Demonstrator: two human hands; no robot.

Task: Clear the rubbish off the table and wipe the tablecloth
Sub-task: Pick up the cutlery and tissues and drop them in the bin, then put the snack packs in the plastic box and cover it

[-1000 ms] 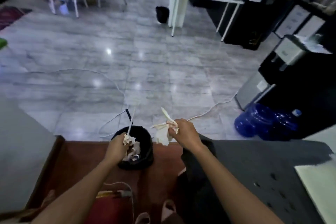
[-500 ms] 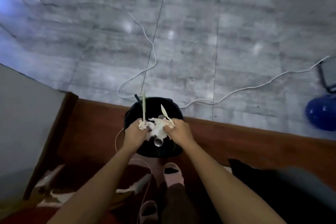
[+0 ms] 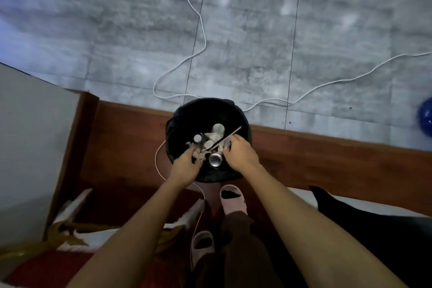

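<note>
Both my hands are over the black bin (image 3: 243,121). My left hand (image 3: 187,166) clutches crumpled paper (image 3: 198,153) above its near edge; my right hand's (image 3: 240,155) grip I cannot tell. Cans (image 3: 215,159) and a straw (image 3: 225,139) lie inside.

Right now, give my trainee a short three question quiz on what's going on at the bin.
1. True or false: both hands are over the black bin.
2. Which thing lies inside the bin? A) a metal can B) a glass plate C) a shoe
3. Fill in: the white cable runs across the grey ___ floor beyond the bin.

Key:
1. True: the left hand and the right hand are both at its mouth, on crumpled paper.
2. A: a metal can lies between the hands.
3. tiled
</note>
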